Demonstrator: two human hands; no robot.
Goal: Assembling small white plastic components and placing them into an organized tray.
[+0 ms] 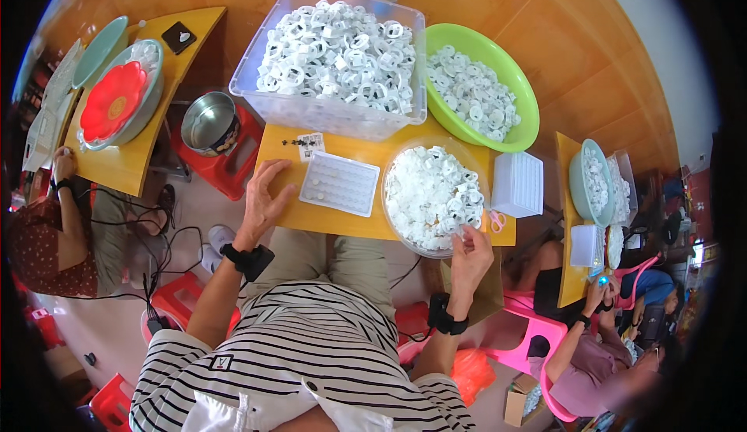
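My left hand (267, 197) rests at the table's left edge, fingers apart and holding nothing. To its right lies a white plastic tray (340, 185) with rows of small pockets; a few near its left side seem to hold small pieces. My right hand (471, 254) is at the near right rim of a round clear bowl (426, 198) full of small white plastic parts. Its thumb and fingers are pinched together at the heap; what they hold, if anything, is too small to make out. Small black pieces (299, 143) lie on a printed paper slip (313, 145) behind the tray.
A clear bin (327, 113) heaped with white ring-shaped parts and a green basin (531, 121) of similar parts stand behind. Stacked white trays (518, 185) and pink scissors (496, 220) sit at the right. Co-workers occupy both sides; cables (156, 276) hang at left.
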